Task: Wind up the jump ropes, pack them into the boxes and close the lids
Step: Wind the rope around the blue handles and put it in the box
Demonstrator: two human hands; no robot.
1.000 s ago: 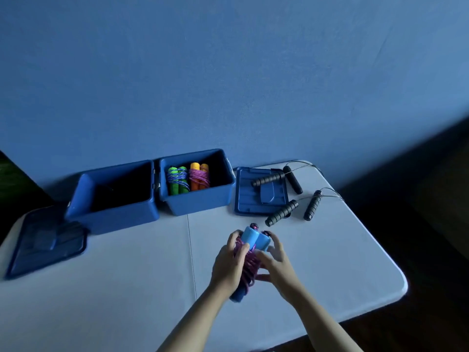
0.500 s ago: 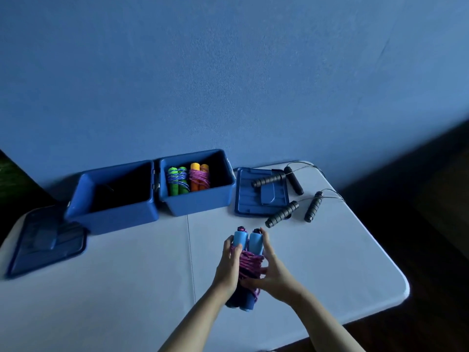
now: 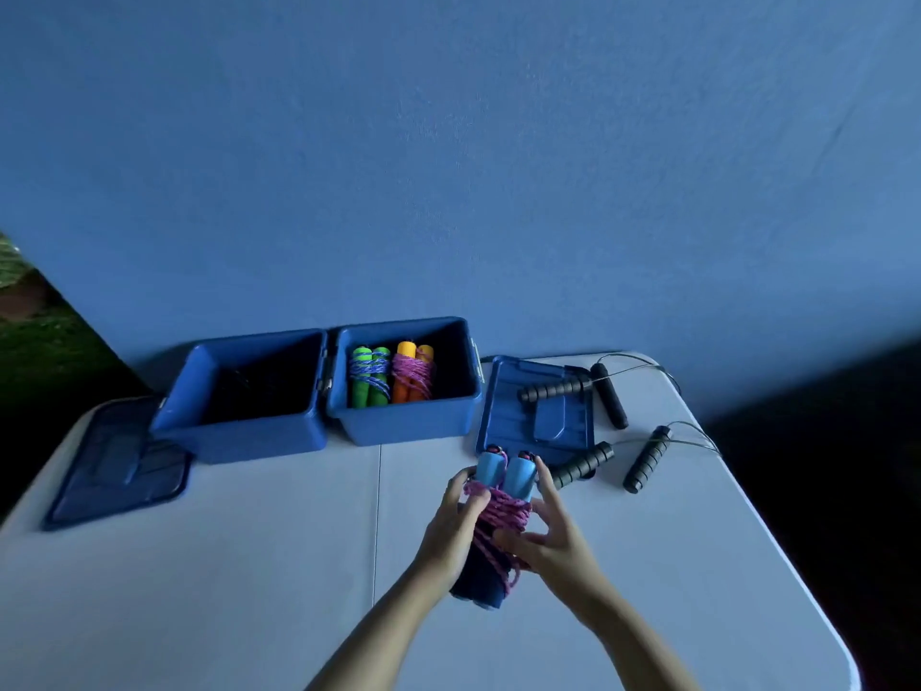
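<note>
The jump rope with two light blue handles (image 3: 504, 478) is held above the white table (image 3: 249, 566), in front of the open blue plastic boxes (image 3: 406, 421). Its pink cord is wound many times around both handles, which stand side by side. The left hand (image 3: 451, 528) grips the bundle; the right hand (image 3: 553, 538) pinches the cord with curled fingers.

Smooth plastic boxes (image 3: 408, 426); braided cord rope (image 3: 501, 511); ribbed foam handles (image 3: 648, 458).
</note>
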